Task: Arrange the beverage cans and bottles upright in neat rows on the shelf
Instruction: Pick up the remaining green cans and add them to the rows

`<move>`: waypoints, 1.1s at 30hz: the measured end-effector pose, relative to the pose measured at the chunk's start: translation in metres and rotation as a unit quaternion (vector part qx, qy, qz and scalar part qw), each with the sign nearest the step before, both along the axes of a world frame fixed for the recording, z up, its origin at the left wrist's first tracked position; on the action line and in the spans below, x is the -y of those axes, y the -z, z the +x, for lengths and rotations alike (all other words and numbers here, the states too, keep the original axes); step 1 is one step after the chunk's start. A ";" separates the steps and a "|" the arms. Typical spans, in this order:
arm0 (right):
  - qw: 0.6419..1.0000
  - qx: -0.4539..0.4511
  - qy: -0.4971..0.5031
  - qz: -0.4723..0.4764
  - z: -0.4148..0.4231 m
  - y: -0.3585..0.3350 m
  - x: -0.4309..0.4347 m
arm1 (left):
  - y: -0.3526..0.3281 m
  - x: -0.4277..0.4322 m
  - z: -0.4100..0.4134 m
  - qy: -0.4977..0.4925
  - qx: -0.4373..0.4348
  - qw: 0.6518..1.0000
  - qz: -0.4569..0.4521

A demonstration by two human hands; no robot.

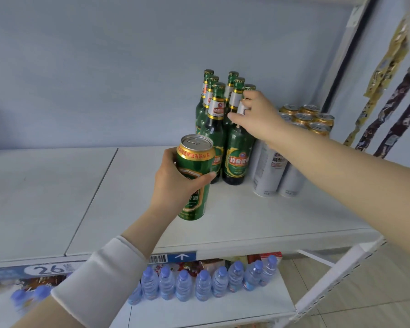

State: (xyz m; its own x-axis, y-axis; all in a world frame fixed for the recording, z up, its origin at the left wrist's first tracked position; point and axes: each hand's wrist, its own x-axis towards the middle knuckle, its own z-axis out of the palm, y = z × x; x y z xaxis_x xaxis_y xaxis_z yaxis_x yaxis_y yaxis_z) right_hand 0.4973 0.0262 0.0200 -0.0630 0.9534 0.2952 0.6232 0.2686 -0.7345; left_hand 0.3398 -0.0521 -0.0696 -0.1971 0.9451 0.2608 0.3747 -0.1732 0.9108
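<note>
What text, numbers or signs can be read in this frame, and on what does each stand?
"啤酒有限公司": gold band of the green can in the left hand; the characters before it are unclear.
"26": price tag on the shelf edge.
White up arrow: blue tag beside a barcode.
"CRAF…": white can, rest hidden.
Labels on the bottles: too blurred to read.
</note>
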 end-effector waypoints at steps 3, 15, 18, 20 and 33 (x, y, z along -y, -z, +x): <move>0.998 0.058 -0.017 0.023 0.030 -0.002 0.020 | -0.005 0.016 0.026 -0.005 0.000 1.000 0.004; 0.946 0.324 0.017 -0.006 0.208 0.009 0.097 | -0.013 0.042 0.172 0.049 -0.003 0.999 0.004; 0.934 0.353 0.031 -0.040 0.237 0.015 0.108 | -0.019 0.031 0.200 0.073 -0.012 0.997 0.016; 0.926 0.369 0.047 -0.066 0.252 0.023 0.110 | -0.023 0.019 0.218 0.092 -0.015 0.995 0.027; 0.890 0.426 0.034 -0.159 0.296 0.105 0.094 | -0.028 -0.062 0.330 0.099 -0.065 0.993 0.016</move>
